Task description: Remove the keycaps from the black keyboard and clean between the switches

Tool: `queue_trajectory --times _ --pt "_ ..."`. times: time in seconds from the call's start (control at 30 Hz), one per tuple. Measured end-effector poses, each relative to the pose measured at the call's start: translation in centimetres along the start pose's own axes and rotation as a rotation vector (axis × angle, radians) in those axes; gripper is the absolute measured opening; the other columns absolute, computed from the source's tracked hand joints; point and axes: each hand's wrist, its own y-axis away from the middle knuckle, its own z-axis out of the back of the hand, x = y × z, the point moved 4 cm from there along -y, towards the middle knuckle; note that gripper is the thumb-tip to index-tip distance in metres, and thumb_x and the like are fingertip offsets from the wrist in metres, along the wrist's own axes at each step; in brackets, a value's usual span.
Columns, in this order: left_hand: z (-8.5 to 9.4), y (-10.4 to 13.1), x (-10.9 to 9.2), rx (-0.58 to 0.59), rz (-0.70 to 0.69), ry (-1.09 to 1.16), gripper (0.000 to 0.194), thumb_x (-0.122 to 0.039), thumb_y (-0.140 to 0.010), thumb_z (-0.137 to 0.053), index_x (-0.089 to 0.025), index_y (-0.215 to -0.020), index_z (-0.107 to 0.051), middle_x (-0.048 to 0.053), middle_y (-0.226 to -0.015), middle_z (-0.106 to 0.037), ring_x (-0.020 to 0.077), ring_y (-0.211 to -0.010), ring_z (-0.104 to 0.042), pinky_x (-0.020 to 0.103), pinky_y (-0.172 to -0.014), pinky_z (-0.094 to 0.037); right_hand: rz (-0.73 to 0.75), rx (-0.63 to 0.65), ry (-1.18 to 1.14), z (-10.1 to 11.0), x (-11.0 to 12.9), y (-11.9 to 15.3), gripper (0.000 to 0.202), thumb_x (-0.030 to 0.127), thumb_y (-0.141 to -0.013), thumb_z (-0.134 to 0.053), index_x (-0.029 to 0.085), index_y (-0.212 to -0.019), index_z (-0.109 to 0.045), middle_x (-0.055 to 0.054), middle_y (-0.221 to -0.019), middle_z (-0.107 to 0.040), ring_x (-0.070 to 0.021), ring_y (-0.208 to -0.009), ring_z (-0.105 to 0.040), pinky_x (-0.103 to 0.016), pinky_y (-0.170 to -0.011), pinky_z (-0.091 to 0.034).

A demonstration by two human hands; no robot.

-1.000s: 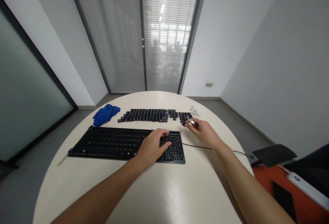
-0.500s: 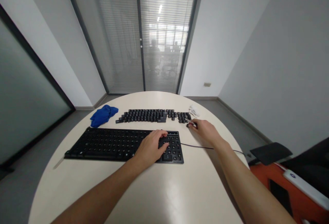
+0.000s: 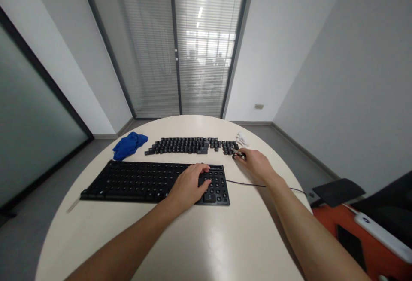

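Facing a glass partition [image 3: 154, 57] with slatted blinds, between pale walls, and looking down onto a round cream table [image 3: 251, 242]. Glimpsing at the lower right an orange surface [image 3: 325, 217] bearing a long white bar [image 3: 383, 234] and a flat dark rectangle [image 3: 350, 243], both too indistinct to name.

Resting the left hand [image 3: 189, 186], palm down, on the number-pad end of a black keyboard [image 3: 135, 180], holding the thumb wide of loosely curled fingers. Showing cap-free key positions across most of that keyboard, with a wide key [image 3: 210, 197] fitted at the near edge of the number pad. Running a thin black cable [image 3: 246, 183] off the right side and behind the right forearm.

Reaching the right hand [image 3: 255, 163] beyond the keyboard and pinching a small tool [image 3: 238, 154] of light and dark parts between narrowed fingertips. Bringing its end up to the right-hand cluster of loose black keycaps [image 3: 182, 145]; being unable to tell whether it is gripping one. Seeing these keycaps in layout order beyond the keyboard, between a bunched blue cloth [image 3: 129, 145] at the left and a crumpled white item [image 3: 242, 138] at the right.
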Motion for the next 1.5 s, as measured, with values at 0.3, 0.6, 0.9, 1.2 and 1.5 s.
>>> queue_trajectory --times 0.3,0.6,0.9,1.2,1.5 --pt "0.0 -0.1 0.0 0.010 0.016 -0.005 0.029 -0.015 -0.084 -0.065 -0.020 -0.112 -0.059 0.006 -0.110 -0.067 0.0236 -0.104 -0.062 0.042 -0.094 -0.050 -0.014 0.000 -0.025 -0.4 -0.2 -0.2 0.034 0.045 -0.093 -0.055 0.025 -0.114 -0.071 -0.012 -0.101 -0.076 -0.0274 -0.088 -0.069 -0.029 -0.066 -0.041" --pt "0.1 -0.1 0.2 0.043 0.011 -0.032 0.026 -0.016 -0.086 -0.062 -0.020 -0.112 -0.059 0.006 -0.111 -0.067 0.0231 -0.105 -0.062 0.041 -0.095 -0.050 -0.025 -0.091 -0.160 0.9 0.1 0.1 0.038 0.047 -0.096 -0.048 0.022 -0.113 -0.071 -0.011 -0.091 -0.076 -0.0266 -0.083 -0.068 -0.029 -0.067 -0.039" --pt "2.5 -0.3 0.9 0.176 -0.270 -0.110 0.031 -0.020 -0.088 -0.063 -0.021 -0.118 -0.059 0.008 -0.127 -0.062 0.0245 -0.126 -0.051 0.044 -0.112 -0.039 0.267 -0.210 -0.693 3.5 4.9 2.9 0.056 0.051 -0.103 -0.028 0.016 -0.105 -0.072 -0.006 -0.078 -0.062 -0.0188 -0.076 -0.059 -0.030 -0.073 -0.043" --pt "1.9 -0.3 1.8 0.166 -0.243 -0.093 0.032 -0.021 -0.088 -0.061 -0.022 -0.120 -0.059 0.010 -0.131 -0.059 0.0253 -0.124 -0.053 0.046 -0.109 -0.042 0.393 0.209 -1.130 1.4 9.8 4.9 0.033 0.049 -0.088 -0.065 0.017 -0.089 -0.067 0.000 -0.068 -0.062 -0.0122 -0.058 -0.055 -0.024 -0.056 -0.044" --pt "1.8 -0.4 1.9 0.162 -0.233 -0.089 0.029 -0.023 -0.089 -0.061 -0.021 -0.118 -0.059 0.010 -0.131 -0.058 0.0248 -0.124 -0.053 0.045 -0.110 -0.042 0.310 0.344 -1.206 0.7 10.2 5.0 0.036 0.050 -0.076 -0.078 0.016 -0.072 -0.066 0.003 -0.053 -0.059 -0.0103 -0.045 -0.053 -0.022 -0.047 -0.039"
